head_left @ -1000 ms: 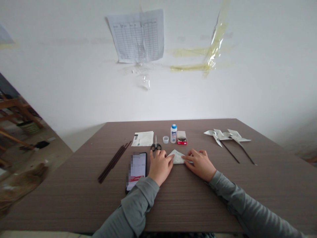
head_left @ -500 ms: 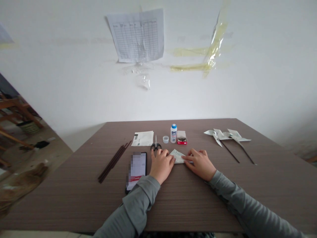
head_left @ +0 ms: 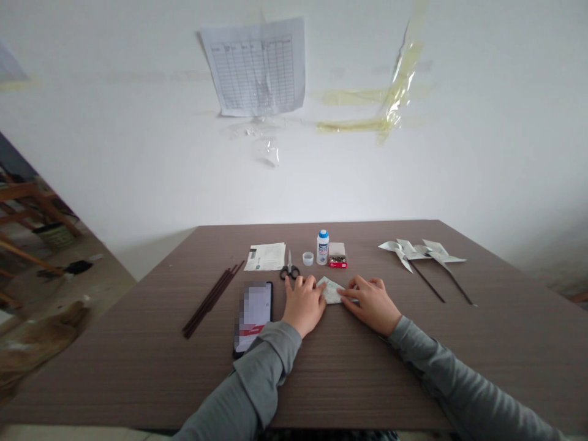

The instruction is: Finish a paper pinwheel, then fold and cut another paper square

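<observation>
A folded triangle of pale printed paper (head_left: 331, 290) lies flat on the brown table (head_left: 349, 373) between my hands. My left hand (head_left: 304, 304) lies on its left part, fingers stretched out flat and pressing down. My right hand (head_left: 373, 303) rests on the right corner, fingers flat with the forefinger along the paper's lower edge. Neither hand grips anything. Both arms wear grey sleeves.
Black scissors (head_left: 289, 270), a sheet of paper (head_left: 265, 256), a small clear cap (head_left: 307, 258), a glue bottle (head_left: 322, 247) and a red box of pins (head_left: 337, 256) lie behind the hands. A phone (head_left: 254, 314) and several dark sticks (head_left: 212, 299) lie left. Two paper pinwheels (head_left: 420, 254) lie right.
My left hand has slid to the right over the folded paper and now covers more of it. The right hand has stayed in place.
</observation>
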Demonstrator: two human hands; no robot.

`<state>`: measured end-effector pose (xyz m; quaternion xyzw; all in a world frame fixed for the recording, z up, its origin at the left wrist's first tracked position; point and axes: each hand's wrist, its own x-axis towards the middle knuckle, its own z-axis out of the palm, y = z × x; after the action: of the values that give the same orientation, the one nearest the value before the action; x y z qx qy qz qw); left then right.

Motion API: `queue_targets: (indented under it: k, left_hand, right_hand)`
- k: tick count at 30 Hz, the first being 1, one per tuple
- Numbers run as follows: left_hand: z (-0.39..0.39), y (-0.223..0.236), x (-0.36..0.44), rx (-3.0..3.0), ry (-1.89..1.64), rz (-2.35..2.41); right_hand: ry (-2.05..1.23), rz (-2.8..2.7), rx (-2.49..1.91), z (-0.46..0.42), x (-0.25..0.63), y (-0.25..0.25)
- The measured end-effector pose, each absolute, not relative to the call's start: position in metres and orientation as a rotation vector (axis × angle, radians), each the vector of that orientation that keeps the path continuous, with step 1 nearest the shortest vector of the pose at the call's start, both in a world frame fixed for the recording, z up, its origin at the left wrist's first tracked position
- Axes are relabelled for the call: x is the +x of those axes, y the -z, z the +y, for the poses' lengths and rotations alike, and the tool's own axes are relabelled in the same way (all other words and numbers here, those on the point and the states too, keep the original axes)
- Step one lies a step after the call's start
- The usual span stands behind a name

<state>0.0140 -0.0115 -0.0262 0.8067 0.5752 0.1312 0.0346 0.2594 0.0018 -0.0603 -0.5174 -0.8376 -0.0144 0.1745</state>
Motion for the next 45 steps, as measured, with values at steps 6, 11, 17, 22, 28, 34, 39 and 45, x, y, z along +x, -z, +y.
queue_targets:
  k: [6, 11, 17, 22, 28, 34, 39, 45]
  left_hand:
    - [-0.012, 0.022, 0.015, 2.452, -0.356, 1.776]
    - [-0.013, 0.025, 0.014, 2.455, -0.349, 1.780]
    - [-0.015, 0.022, 0.014, 2.446, -0.348, 1.799]
    - [-0.018, 0.013, 0.017, 2.420, -0.260, 1.837]
    - [-0.018, 0.012, 0.018, 2.408, -0.217, 1.854]
    - [-0.017, 0.011, 0.018, 2.410, -0.242, 1.854]
    - [-0.018, 0.009, 0.019, 2.393, -0.212, 1.862]
    - [-0.017, 0.010, 0.018, 2.386, -0.238, 1.857]
  right_hand:
    - [0.035, -2.374, -1.486, 0.001, 0.259, 0.060]
    - [0.017, -2.369, -1.490, 0.000, 0.258, 0.059]
    - [0.035, -2.349, -1.483, 0.000, 0.257, 0.060]
    - [0.064, -2.348, -1.470, 0.002, 0.258, 0.063]
    - [0.073, -2.349, -1.435, 0.004, 0.260, 0.066]
    - [0.060, -2.339, -1.468, 0.001, 0.258, 0.063]
    - [0.011, -2.348, -1.524, -0.002, 0.256, 0.058]
    - [-0.061, -2.352, -1.528, -0.002, 0.255, 0.054]
